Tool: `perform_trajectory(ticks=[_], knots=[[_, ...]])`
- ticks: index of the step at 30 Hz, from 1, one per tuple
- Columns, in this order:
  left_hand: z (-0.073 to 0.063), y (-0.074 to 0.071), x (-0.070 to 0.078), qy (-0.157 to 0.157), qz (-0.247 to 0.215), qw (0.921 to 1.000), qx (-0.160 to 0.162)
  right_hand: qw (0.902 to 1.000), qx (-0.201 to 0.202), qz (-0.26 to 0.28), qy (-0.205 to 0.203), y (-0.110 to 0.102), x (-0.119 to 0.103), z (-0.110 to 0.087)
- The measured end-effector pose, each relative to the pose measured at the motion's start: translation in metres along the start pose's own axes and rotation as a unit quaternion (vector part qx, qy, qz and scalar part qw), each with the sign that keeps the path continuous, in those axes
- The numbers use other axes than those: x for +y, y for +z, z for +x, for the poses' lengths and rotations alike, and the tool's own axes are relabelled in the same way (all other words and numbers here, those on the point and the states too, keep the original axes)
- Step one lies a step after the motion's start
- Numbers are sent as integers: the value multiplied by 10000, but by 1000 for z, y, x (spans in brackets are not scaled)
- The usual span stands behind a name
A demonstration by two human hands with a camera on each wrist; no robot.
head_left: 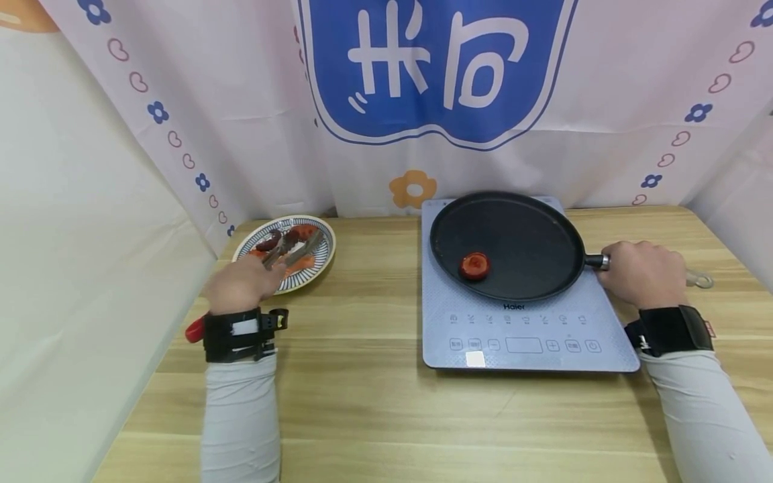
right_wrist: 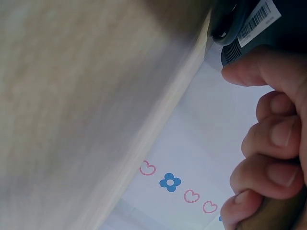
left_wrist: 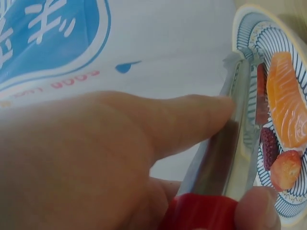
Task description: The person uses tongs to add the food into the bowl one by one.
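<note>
My left hand (head_left: 241,285) grips metal tongs (left_wrist: 223,153) with a red handle, thumb and fingers along the arms. The tongs' tips reach over a striped plate (head_left: 329,258) at the left. On that plate lie an orange salmon-like slice (left_wrist: 285,100), a small reddish round piece (left_wrist: 286,170) and dark red pieces (left_wrist: 269,146). My right hand (head_left: 645,274) is wrapped round the handle (head_left: 594,261) of a flat black pan (head_left: 513,235). One round, red-brown piece of food (head_left: 474,266) sits in the pan near its lower left rim.
Under the pan is a pale Haier induction cooktop (head_left: 525,359) with touch keys along its front. The wooden table (head_left: 356,402) extends between plate and cooktop. A printed white cloth (head_left: 260,121) hangs along the back edge, and a pale wall or sheet stands at the left.
</note>
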State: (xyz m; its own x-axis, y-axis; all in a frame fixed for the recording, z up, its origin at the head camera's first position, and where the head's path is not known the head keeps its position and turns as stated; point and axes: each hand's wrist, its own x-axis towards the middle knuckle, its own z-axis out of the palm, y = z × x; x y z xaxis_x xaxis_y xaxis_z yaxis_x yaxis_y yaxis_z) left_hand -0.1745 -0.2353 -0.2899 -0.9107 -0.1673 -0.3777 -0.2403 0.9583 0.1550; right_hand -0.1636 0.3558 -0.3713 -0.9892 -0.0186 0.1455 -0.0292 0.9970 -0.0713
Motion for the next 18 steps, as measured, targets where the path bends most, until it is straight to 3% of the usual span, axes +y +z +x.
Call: perform_trajectory(ticks=[7,13,18], knots=[[2,2,3,-89,-165,9998,110,10000,1,30,23,0,-1,-1],[1,-2,-6,-135,21,9999,45,10000,-33,34,80,1,0,0],[-6,-7,-16,-87,-101,9999,-108,9999,-82,27,124,1,0,1]])
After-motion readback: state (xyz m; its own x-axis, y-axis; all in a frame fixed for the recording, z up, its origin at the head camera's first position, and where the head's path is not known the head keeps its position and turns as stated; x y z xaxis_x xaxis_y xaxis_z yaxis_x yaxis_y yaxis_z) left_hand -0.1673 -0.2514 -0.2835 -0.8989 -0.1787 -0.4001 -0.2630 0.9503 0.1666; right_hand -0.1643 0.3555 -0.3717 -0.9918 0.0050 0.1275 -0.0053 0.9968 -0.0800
